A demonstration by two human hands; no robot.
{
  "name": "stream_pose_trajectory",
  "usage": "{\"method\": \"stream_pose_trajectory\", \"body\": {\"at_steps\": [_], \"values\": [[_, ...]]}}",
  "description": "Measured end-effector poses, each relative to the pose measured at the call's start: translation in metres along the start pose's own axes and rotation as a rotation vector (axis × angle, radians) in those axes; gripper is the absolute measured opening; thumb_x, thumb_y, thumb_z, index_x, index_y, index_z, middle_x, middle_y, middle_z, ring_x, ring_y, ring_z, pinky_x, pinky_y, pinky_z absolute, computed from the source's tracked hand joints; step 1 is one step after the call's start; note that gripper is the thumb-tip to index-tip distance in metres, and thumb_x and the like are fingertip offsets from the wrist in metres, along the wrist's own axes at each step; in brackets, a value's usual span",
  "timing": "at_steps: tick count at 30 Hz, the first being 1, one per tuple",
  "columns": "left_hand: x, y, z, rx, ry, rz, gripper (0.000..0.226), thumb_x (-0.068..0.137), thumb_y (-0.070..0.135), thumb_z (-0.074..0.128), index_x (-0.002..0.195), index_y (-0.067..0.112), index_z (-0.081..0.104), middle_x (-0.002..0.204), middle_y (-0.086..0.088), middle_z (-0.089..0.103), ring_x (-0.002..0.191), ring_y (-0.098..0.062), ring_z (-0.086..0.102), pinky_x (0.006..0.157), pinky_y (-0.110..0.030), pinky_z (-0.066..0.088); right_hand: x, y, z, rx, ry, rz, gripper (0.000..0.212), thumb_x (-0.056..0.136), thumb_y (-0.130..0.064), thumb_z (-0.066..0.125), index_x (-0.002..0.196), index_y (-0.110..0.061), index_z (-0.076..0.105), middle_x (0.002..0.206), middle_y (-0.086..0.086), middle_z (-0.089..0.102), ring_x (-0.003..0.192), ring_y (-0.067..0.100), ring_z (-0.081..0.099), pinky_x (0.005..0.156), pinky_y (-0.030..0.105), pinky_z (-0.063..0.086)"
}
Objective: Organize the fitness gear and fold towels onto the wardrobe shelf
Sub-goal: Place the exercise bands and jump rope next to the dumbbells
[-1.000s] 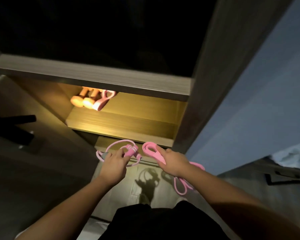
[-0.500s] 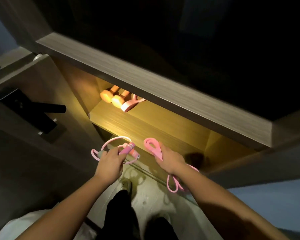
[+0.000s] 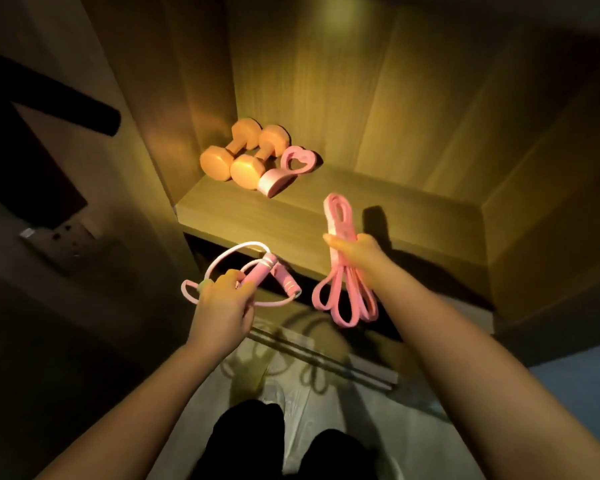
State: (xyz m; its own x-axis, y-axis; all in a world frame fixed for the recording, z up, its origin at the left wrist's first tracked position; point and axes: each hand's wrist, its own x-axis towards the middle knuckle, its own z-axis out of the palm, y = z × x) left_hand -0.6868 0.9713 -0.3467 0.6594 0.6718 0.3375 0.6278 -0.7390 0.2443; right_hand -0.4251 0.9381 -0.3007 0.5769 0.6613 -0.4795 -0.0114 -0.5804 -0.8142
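Item one: pink skipping rope [image 3: 262, 271], coiled, both handles gripped together in my left hand [image 3: 222, 306], below and in front of the wardrobe shelf [image 3: 413, 216]. Item two: pink stretch band [image 3: 340, 232], looped in a bundle, clutched at mid-length in my right hand [image 3: 357, 252] over the shelf's front edge. Shelf, back left corner: two orange dumbbells [image 3: 246, 168] lay side by side, and a pink heart-shaped trainer [image 3: 274, 181] lay against the right one.

Left hand [image 3: 222, 306] and right hand [image 3: 357, 252] held forward, both seemingly gripping tight.
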Motion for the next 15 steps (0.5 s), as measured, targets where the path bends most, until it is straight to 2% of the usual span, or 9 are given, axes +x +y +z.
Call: {"method": "stream_pose_trajectory", "body": {"at_steps": [1, 3, 5, 6, 8, 11, 13, 15], "values": [[-0.008, -0.006, 0.003, -0.008, 0.005, -0.019, 0.043, 0.071, 0.006, 0.076, 0.11, 0.016, 0.061, 0.097, -0.008, 0.06, 0.076, -0.03, 0.056, 0.064, -0.039, 0.046, -0.001, 0.002, 0.004, 0.1, 0.016, 0.012, 0.046, 0.08, -0.033, 0.077, 0.11, -0.003, 0.06, 0.095, 0.012, 0.067, 0.08, 0.025, 0.067, 0.081, 0.04, 0.058], [-0.024, -0.014, 0.007, -0.044, 0.034, -0.015, 0.047, 0.07, 0.005, 0.077, 0.112, 0.016, 0.061, 0.095, -0.007, 0.06, 0.077, -0.029, 0.056, 0.065, -0.039, 0.046, -0.005, 0.007, 0.014, 0.269, 0.052, 0.03, 0.035, 0.083, -0.026, 0.075, 0.103, 0.0, 0.063, 0.091, 0.013, 0.066, 0.077, 0.025, 0.066, 0.086, 0.043, 0.056], [-0.037, -0.021, 0.006, -0.096, 0.067, 0.012, 0.059, 0.068, 0.001, 0.076, 0.12, 0.019, 0.056, 0.09, -0.005, 0.058, 0.075, -0.027, 0.055, 0.064, -0.037, 0.043, -0.011, 0.006, 0.022, 0.428, 0.055, 0.056, 0.014, 0.092, -0.011, 0.064, 0.1, 0.0, 0.061, 0.083, 0.012, 0.061, 0.069, 0.023, 0.061, 0.082, 0.044, 0.052], [-0.042, -0.027, 0.006, -0.111, 0.07, 0.014, 0.061, 0.069, 0.001, 0.075, 0.123, 0.02, 0.055, 0.089, -0.004, 0.056, 0.076, -0.026, 0.055, 0.064, -0.035, 0.041, -0.015, 0.003, 0.025, 0.481, 0.04, 0.084, 0.011, 0.095, -0.005, 0.057, 0.105, -0.002, 0.06, 0.082, 0.011, 0.06, 0.068, 0.023, 0.06, 0.077, 0.043, 0.052], [-0.048, -0.039, 0.011, -0.118, 0.026, -0.022, 0.052, 0.071, 0.001, 0.074, 0.118, 0.017, 0.059, 0.091, -0.004, 0.055, 0.079, -0.027, 0.055, 0.066, -0.037, 0.041, -0.022, -0.002, 0.031, 0.611, -0.001, 0.15, 0.022, 0.097, -0.001, 0.046, 0.117, -0.007, 0.055, 0.091, 0.013, 0.062, 0.077, 0.026, 0.063, 0.066, 0.039, 0.055], [-0.054, -0.053, 0.018, -0.108, -0.046, -0.081, 0.028, 0.074, 0.004, 0.074, 0.099, 0.013, 0.064, 0.093, -0.004, 0.054, 0.083, -0.025, 0.054, 0.07, -0.043, 0.046, -0.019, -0.007, 0.042, 0.866, 0.032, 0.212, 0.031, 0.1, -0.004, 0.036, 0.128, 0.0, 0.049, 0.12, 0.015, 0.062, 0.113, 0.031, 0.062, 0.081, 0.043, 0.049], [-0.054, -0.058, 0.022, -0.12, -0.056, -0.078, 0.036, 0.073, 0.002, 0.075, 0.104, 0.013, 0.063, 0.091, -0.004, 0.055, 0.08, -0.026, 0.055, 0.069, -0.044, 0.048, -0.011, -0.013, 0.052, 0.928, 0.059, 0.236, 0.038, 0.1, -0.006, 0.034, 0.135, 0.0, 0.046, 0.13, 0.013, 0.06, 0.12, 0.028, 0.059, 0.087, 0.039, 0.048], [-0.048, -0.063, 0.027, -0.126, -0.064, -0.093, 0.044, 0.072, 0.002, 0.075, 0.112, 0.014, 0.063, 0.092, -0.005, 0.056, 0.08, -0.027, 0.056, 0.068, -0.044, 0.049, 0.002, -0.02, 0.065, 0.989, 0.104, 0.23, 0.039, 0.1, -0.004, 0.036, 0.138, 0.002, 0.043, 0.132, 0.016, 0.059, 0.12, 0.029, 0.058, 0.087, 0.038, 0.049]]}}
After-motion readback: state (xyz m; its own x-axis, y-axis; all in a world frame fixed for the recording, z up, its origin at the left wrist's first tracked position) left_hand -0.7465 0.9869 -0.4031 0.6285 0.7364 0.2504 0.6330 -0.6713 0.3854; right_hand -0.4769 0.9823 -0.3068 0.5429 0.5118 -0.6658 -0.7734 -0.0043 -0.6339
